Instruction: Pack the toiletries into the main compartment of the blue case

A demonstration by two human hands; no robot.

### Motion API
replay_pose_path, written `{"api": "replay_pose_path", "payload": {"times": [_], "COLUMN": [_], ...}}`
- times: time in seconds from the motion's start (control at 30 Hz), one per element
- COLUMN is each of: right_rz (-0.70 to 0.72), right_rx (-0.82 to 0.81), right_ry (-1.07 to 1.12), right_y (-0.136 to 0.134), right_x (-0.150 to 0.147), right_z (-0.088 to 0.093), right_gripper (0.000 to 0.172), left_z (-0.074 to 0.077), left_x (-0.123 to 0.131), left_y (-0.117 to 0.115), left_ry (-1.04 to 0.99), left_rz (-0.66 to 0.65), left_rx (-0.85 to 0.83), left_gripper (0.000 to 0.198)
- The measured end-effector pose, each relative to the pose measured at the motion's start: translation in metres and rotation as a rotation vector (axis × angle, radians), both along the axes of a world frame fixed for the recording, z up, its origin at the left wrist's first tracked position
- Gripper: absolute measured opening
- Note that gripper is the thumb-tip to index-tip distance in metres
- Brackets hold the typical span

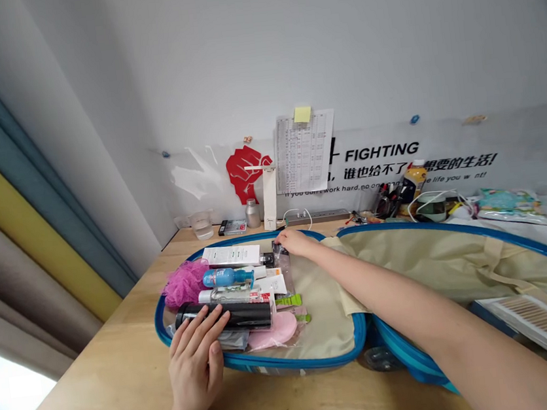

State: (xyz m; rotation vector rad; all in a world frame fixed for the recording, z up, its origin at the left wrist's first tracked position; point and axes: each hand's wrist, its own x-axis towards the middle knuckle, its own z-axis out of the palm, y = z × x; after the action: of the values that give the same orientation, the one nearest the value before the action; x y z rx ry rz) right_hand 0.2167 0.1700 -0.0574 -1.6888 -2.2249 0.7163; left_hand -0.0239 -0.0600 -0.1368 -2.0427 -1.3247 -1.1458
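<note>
My left hand [196, 352] lies with its fingers stretched out on a black cylinder [249, 314] at the near side of the open suitcase [321, 360]. My right hand [296, 242] reaches across to the far rim, its fingers closed at the end of a clear plastic packet [285, 269]; what they pinch is too small to make out. Between the hands lie a white box [232, 256], a blue pump bottle [223, 277], a white tube [277, 285] and a purple bath puff [183, 282]. A pink oval item [274, 330] and green-ended packets [289, 300] lie beside the cylinder.
The suitcase's other half [407, 249] opens to the right, holding a box of thin wooden sticks [544, 322]. Along the wall stand a cup [202, 225], a small jar [253, 214], a white lamp [269, 199], a power strip [321, 216] and a yellow-labelled bottle [414, 182].
</note>
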Motion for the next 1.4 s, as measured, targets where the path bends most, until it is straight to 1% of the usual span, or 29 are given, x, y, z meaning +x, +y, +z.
{"api": "replay_pose_path", "payload": {"times": [0.37, 0.6, 0.87, 1.17, 1.4], "right_rz": [-0.028, 0.001, -0.047, -0.022, -0.051], "right_rx": [-0.08, -0.124, -0.089, -0.097, -0.032], "right_ry": [0.195, 0.272, 0.193, 0.13, 0.1], "right_y": [0.0015, -0.0007, -0.0027, -0.0068, -0.003], "right_x": [0.0046, 0.0034, 0.0038, 0.0008, 0.0022], "right_z": [-0.0048, -0.0032, -0.002, -0.003, -0.0016], "right_gripper": [0.036, 0.036, 0.037, 0.036, 0.036], "left_z": [-0.0009, 0.0004, -0.0001, 0.0013, 0.0005], "left_x": [0.0001, 0.0001, 0.0, 0.0006, 0.0007], "left_y": [-0.0006, -0.0006, -0.0003, -0.0005, -0.0008], "left_ry": [-0.02, -0.02, -0.023, -0.014, -0.006], "left_rz": [0.01, 0.003, 0.003, -0.003, -0.004], "left_rx": [-0.01, -0.011, -0.02, -0.006, -0.004], "left_gripper": [0.042, 0.041, 0.04, 0.039, 0.039]}}
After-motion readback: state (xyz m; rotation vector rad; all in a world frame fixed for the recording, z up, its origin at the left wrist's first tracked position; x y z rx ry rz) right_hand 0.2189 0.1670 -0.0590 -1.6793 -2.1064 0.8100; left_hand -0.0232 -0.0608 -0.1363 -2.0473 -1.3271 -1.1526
